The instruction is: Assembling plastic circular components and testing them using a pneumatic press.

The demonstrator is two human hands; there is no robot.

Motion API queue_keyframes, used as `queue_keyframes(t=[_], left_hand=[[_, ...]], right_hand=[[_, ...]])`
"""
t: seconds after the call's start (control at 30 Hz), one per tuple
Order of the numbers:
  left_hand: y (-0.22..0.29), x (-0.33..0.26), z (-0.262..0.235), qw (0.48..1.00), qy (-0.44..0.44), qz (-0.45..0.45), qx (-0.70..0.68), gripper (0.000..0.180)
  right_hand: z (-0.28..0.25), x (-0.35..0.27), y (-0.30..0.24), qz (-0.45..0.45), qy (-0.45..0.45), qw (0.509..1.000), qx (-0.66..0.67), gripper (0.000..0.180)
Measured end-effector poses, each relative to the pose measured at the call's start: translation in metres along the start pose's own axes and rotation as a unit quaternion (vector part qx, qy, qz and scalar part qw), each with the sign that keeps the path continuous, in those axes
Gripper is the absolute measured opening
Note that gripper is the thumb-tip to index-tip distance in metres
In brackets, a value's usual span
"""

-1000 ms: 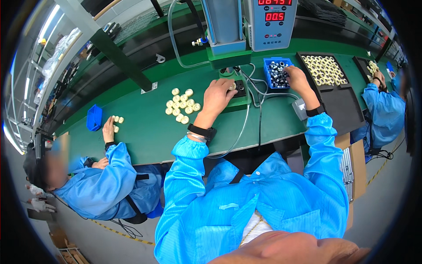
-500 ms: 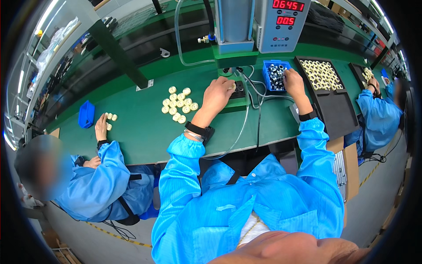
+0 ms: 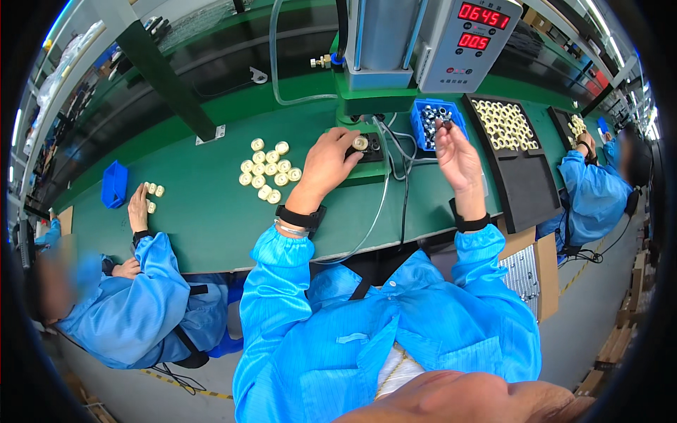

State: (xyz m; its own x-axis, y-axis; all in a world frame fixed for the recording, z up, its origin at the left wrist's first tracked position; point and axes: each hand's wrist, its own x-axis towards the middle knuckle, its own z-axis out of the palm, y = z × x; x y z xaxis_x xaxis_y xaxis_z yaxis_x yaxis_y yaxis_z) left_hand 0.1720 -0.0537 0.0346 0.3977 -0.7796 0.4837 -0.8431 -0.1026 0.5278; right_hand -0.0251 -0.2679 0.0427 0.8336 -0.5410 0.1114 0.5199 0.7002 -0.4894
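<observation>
Cream ring (image 3: 360,143) sits on the black block (image 3: 371,150) under the press (image 3: 381,79), right by the left hand (image 3: 326,166).
The left thumb and first finger are a bit apart at the ring's side; I cannot tell if they grip it. The right hand (image 3: 460,163) is turned palm up, its fingers bent in, with a small metal bit (image 3: 446,123) pinched at the tips. It is up near a blue bin (image 3: 417,127) full of metal bits. To the right is a black tray (image 3: 525,187) with lots of cream rings at its far end. Round cream bits (image 3: 271,169) lie in a bunch on the green table (image 3: 218,233), left of the left hand.
</observation>
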Motion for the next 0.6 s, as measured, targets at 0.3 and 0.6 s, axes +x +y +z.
queue_keyframes(t=[0.3,0.6], left_hand=[[-0.018,0.0,-0.011,0.995,0.046,-0.072,0.048,0.034],[-0.027,-0.002,-0.022,0.983,0.021,-0.152,0.099,0.04]], right_hand=[[0.039,0.019,0.081,0.111,0.087,0.99,0.031,0.019],[0.063,0.036,0.11,0.129,0.097,0.98,0.114,0.014]])
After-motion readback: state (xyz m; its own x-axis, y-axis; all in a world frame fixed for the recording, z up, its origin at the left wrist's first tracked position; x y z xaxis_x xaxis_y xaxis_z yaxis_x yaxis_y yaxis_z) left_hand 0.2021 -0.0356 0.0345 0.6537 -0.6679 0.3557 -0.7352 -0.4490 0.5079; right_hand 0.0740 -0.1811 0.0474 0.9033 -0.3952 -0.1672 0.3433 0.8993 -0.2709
